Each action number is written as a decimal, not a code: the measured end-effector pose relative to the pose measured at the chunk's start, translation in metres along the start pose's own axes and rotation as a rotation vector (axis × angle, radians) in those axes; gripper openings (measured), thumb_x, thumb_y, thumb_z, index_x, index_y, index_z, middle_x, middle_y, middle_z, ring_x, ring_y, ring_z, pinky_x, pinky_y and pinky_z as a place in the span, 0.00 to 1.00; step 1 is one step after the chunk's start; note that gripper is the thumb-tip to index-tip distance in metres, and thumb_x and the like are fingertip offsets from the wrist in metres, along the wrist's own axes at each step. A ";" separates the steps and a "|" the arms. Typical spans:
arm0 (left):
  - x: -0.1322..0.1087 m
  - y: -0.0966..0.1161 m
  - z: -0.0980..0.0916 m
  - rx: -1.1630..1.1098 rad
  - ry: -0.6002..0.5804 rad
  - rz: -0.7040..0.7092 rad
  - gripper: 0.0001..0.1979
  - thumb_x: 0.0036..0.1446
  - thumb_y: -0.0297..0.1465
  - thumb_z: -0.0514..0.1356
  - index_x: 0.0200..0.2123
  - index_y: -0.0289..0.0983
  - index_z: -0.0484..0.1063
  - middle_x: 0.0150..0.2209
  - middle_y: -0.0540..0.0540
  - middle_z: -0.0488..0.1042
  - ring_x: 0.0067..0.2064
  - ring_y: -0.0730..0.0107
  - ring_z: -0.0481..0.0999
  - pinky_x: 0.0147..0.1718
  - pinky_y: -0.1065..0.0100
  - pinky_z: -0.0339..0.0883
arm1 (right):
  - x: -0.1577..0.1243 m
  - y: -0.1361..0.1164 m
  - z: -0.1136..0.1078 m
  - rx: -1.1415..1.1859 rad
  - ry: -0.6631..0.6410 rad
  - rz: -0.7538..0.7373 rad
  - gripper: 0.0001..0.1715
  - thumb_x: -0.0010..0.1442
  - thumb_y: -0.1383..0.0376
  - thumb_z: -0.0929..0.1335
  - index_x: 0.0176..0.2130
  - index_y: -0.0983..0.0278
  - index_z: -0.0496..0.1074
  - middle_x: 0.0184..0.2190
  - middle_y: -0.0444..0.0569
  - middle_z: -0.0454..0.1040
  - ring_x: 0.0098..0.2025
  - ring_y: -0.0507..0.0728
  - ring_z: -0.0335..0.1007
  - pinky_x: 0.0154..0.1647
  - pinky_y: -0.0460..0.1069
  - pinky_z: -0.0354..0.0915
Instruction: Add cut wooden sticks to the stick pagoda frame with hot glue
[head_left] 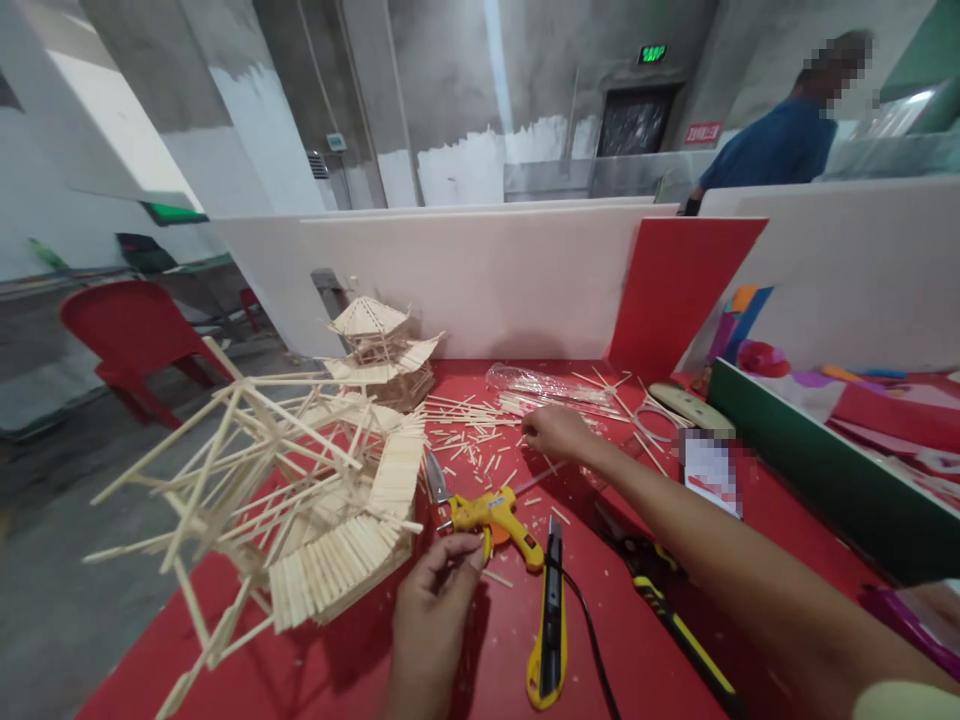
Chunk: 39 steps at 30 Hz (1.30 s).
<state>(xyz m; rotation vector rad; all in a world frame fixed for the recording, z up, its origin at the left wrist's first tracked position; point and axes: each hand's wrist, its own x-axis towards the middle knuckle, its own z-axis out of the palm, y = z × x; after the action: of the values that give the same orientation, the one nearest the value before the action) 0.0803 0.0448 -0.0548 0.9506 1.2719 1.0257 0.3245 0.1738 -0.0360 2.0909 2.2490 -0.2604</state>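
Observation:
My left hand (pixel 439 605) is low in the middle of the head view, thumb and forefinger brought together beside the trigger of a yellow glue gun (pixel 487 510). Whatever lies between those fingertips is too small to make out. Farther out, my right hand (pixel 559 433) reaches over a heap of thin wooden sticks (pixel 469 412), its fingers curled down and their tips hidden. To the left stands a wooden stick framework (pixel 255 420) with a slatted roof edge (pixel 337 575). Behind it rises a small tiered stick pavilion (pixel 375 340).
A yellow utility knife (pixel 551 620) lies beside a black cord, with yellow-and-black-handled pliers (pixel 682 630) under my right forearm. Clear plastic wrap (pixel 525 380) is at the back. White boards (pixel 465 280) and a red panel (pixel 675 290) border the red table. A person (pixel 780 140) stands beyond.

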 end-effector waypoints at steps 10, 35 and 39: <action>0.016 0.002 -0.008 -0.035 -0.024 -0.064 0.16 0.39 0.42 0.73 0.30 0.38 0.80 0.26 0.48 0.77 0.27 0.71 0.71 0.25 0.74 0.62 | 0.069 -0.010 0.025 -0.067 -0.003 -0.044 0.20 0.65 0.58 0.67 0.54 0.64 0.68 0.53 0.53 0.70 0.50 0.59 0.70 0.50 0.58 0.70; -0.031 0.006 0.018 -0.032 -0.134 -0.024 0.12 0.42 0.39 0.70 0.28 0.37 0.80 0.20 0.52 0.70 0.17 0.81 0.55 0.16 0.76 0.48 | -0.039 0.007 0.001 0.933 -0.157 -0.201 0.19 0.67 0.56 0.66 0.51 0.66 0.69 0.45 0.50 0.73 0.41 0.54 0.73 0.41 0.53 0.72; -0.032 0.008 0.015 -0.030 -0.124 0.003 0.15 0.42 0.41 0.70 0.30 0.36 0.79 0.20 0.53 0.69 0.17 0.80 0.57 0.17 0.75 0.52 | -0.024 -0.001 0.016 0.716 -0.158 -0.135 0.19 0.65 0.57 0.68 0.52 0.65 0.70 0.50 0.50 0.72 0.46 0.57 0.72 0.44 0.55 0.72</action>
<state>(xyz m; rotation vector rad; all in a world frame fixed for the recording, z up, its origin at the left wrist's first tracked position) 0.0945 0.0166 -0.0368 0.9783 1.1491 0.9709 0.3244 0.1476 -0.0477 2.0592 2.4259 -1.3591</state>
